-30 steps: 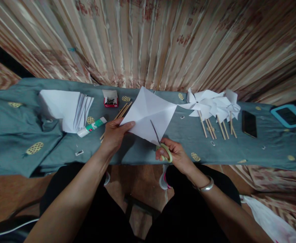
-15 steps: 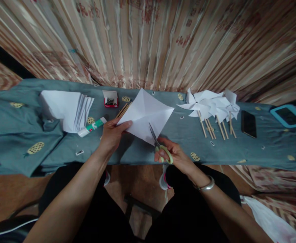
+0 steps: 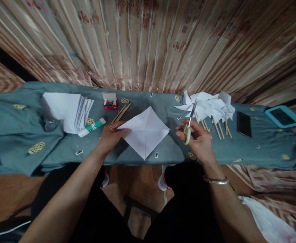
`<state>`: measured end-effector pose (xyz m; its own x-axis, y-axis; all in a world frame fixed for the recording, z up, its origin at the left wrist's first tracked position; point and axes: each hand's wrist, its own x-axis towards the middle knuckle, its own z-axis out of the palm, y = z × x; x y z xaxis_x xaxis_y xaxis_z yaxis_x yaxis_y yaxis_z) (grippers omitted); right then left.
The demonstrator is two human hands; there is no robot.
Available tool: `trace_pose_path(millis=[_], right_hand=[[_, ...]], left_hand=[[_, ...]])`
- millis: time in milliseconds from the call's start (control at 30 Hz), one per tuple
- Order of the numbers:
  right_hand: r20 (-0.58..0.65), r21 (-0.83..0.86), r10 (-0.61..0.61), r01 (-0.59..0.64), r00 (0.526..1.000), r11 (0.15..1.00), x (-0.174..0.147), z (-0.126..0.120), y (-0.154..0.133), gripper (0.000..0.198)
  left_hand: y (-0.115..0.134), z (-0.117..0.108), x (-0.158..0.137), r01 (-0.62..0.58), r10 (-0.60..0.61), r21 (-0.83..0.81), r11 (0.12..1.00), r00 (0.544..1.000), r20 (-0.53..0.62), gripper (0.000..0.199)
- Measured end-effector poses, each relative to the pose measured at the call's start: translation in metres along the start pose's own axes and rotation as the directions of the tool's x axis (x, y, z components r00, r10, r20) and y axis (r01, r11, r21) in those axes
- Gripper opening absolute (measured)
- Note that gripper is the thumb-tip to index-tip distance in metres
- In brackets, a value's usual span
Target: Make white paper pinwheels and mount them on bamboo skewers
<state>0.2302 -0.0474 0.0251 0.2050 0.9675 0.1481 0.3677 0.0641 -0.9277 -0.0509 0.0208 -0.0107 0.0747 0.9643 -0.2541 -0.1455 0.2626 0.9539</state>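
Observation:
My left hand (image 3: 113, 135) pinches the left corner of a creased white square of paper (image 3: 146, 135), held like a diamond above the table. To its right, my right hand (image 3: 197, 136) has its fingers in the pale green handles of a pair of scissors (image 3: 188, 130), blades pointing up and away from the paper. Behind the blades lie several white paper pinwheels (image 3: 208, 104) on wooden sticks. Just beyond my left hand are loose wooden sticks (image 3: 121, 113) and a small red and white box (image 3: 109, 101) with metal pieces inside.
A stack of white paper (image 3: 67, 109) and a green and white glue stick (image 3: 92, 127) lie on the left of the cloth-covered table (image 3: 127, 155). At the right are a black phone (image 3: 244, 124) and a blue-framed tablet (image 3: 283, 116). A pleated curtain (image 3: 143, 47) hangs behind.
The scissors have left the paper's lower right edge and moved right and up with my right hand. My left hand has lowered the paper slightly, and its corner now points toward me.

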Motion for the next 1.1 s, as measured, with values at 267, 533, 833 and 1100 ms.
trace_pose_path(millis=[267, 533, 833, 1100], right_hand=[[0.203, -0.287, -0.017, 0.076, 0.979, 0.955, -0.004, 0.020, 0.001, 0.042], [0.006, 0.029, 0.042, -0.042, 0.999, 0.999, 0.003, 0.039, 0.008, 0.033], [-0.144, 0.308, 0.169, -0.118, 0.975, 0.944, 0.013, 0.066, 0.000, 0.043], [0.001, 0.027, 0.107, -0.107, 0.994, 0.994, -0.002, 0.090, -0.002, 0.042]], left_hand=[[-0.001, 0.005, -0.004, 0.051, -0.065, 0.136, 0.989, 0.992, 0.106, 0.035], [0.001, 0.007, -0.009, 0.089, -0.038, -0.247, 0.965, 0.978, 0.204, 0.046], [-0.013, 0.022, -0.025, 0.138, -0.042, -0.266, 0.954, 0.941, 0.335, 0.060], [-0.022, 0.044, -0.033, -0.002, 0.037, -0.243, 0.970, 0.990, 0.136, 0.049]])
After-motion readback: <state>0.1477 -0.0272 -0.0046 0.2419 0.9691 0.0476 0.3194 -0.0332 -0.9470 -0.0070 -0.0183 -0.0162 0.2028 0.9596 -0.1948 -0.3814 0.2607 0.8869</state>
